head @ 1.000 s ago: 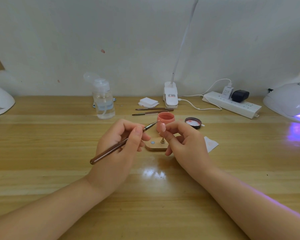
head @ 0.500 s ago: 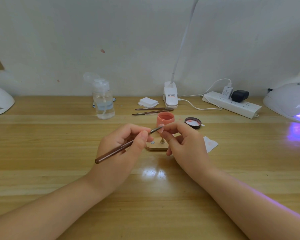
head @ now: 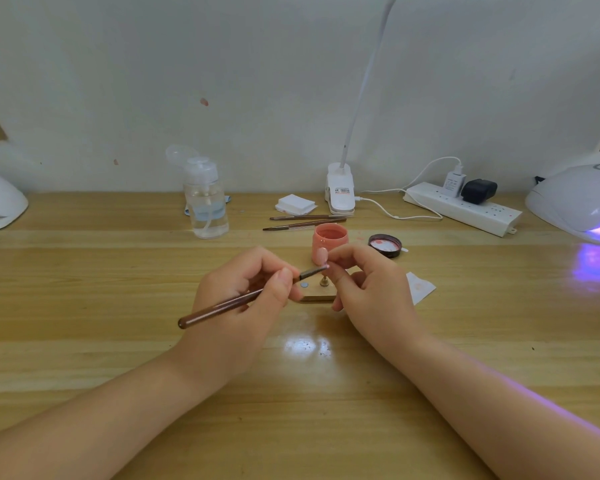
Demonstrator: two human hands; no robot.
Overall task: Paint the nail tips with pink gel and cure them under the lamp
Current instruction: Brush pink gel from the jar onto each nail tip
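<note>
Your left hand (head: 236, 306) grips the brown-handled brush (head: 243, 299), painting the pink nail tip (head: 322, 257) pinched in your right hand (head: 371, 289); next, likely cure it.

The right hand (head: 371, 292) hides part of the wooden stand (head: 317, 293). The right edge cuts off the lamp (head: 579, 202). The brush tip (head: 321, 269) is too small to read.

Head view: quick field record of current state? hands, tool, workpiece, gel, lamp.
left hand: grips brush, bristles at the nail tip
right hand: pinches nail tip, held above wooden stand
gel pot: open, pink, behind the hands
lid: off, right of pot
curing lamp: far right, glowing purple
spare brushes: two, behind pot
</note>
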